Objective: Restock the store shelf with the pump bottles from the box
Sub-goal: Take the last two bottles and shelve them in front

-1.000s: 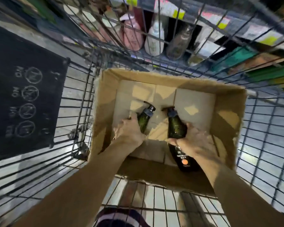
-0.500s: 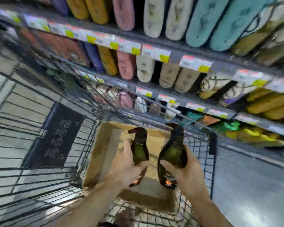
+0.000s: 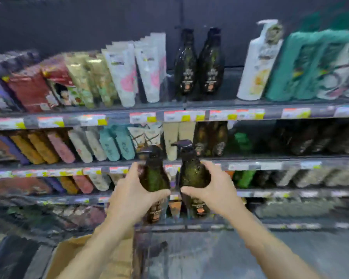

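Showing cardboard box (image 3: 93,256) low at frame bottom; left hand (image 3: 132,195) wrapped round left pump bottle (image 3: 154,174), right hand (image 3: 211,188) wrapped round right pump bottle (image 3: 192,172), both upright, near each other, before shelf edges; beyond, top shelf (image 3: 226,91) has open gap beside two matching dark bottles (image 3: 198,63)

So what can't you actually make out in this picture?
- Price tags, head view: motion blur makes the print unreadable.
- Labels on the two held pump bottles: the left hand and right hand cover part, blur the rest.
- The box: cut off by the bottom edge and hidden behind the forearm, so its contents are unknown.
- Lowest shelves: dark and smeared.
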A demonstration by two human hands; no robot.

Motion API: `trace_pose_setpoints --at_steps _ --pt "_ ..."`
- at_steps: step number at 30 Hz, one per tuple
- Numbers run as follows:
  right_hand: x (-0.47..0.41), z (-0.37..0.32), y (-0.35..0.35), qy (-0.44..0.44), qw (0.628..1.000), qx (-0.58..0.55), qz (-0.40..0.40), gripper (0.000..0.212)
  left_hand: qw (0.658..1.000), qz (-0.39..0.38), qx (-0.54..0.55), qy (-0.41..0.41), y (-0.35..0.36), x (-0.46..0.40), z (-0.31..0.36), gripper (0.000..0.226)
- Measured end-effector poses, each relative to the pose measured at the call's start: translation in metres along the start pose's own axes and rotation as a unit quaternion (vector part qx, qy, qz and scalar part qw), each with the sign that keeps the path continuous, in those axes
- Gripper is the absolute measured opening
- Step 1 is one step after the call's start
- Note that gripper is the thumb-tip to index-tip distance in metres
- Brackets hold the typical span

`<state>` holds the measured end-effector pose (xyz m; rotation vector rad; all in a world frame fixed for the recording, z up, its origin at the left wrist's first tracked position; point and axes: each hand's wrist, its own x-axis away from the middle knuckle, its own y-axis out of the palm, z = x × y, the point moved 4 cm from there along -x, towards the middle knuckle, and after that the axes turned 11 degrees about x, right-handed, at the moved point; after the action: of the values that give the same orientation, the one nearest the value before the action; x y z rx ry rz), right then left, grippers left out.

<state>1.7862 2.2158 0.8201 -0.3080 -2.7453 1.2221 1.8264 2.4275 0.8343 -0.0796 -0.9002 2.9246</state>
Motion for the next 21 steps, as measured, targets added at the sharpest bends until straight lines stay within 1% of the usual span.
trace_pose_setpoints --at_steps 3,6,9,12,14,15,16,18,19,21 --pt "0.006 0.01 -0.074 -0.015 0.998 0.018 0.056 0.092 0.998 -0.012 0.031 0.055 0.018 -0.003 0.069 0.075" --pt "0.012 0.023 -0.12 -0.023 0.996 0.005 0.09 0.092 0.994 -0.019 0.054 0.093 0.031 -0.006 0.113 0.073" --pt "0.016 0.036 -0.144 -0.013 0.994 -0.028 0.108 0.092 0.991 -0.022 0.068 0.113 0.042 -0.011 0.136 0.073" --pt "0.008 0.046 -0.151 -0.003 0.992 -0.061 0.111 0.092 0.99 -0.026 0.07 0.118 0.052 -0.024 0.144 0.074" --pt "-0.007 0.05 -0.152 0.003 0.992 -0.065 0.107 0.092 0.99 -0.027 0.065 0.122 0.057 -0.038 0.147 0.076" --pt "-0.016 0.049 -0.153 0.002 0.992 -0.066 0.104 0.09 0.99 -0.027 0.062 0.124 0.059 -0.045 0.149 0.077" --pt "-0.025 0.045 -0.155 -0.003 0.993 -0.067 0.099 0.081 0.99 -0.025 0.06 0.126 0.06 -0.054 0.15 0.076" --pt "-0.048 0.038 -0.159 -0.011 0.994 -0.064 0.093 0.054 0.99 -0.014 0.059 0.129 0.058 -0.074 0.153 0.075" --pt "-0.062 0.03 -0.161 -0.013 0.994 -0.066 0.09 0.053 0.99 -0.007 0.058 0.13 0.055 -0.085 0.156 0.076" --pt "-0.092 0.016 -0.165 -0.028 0.992 -0.067 0.099 0.056 0.989 0.004 0.054 0.139 0.047 -0.108 0.164 0.077"
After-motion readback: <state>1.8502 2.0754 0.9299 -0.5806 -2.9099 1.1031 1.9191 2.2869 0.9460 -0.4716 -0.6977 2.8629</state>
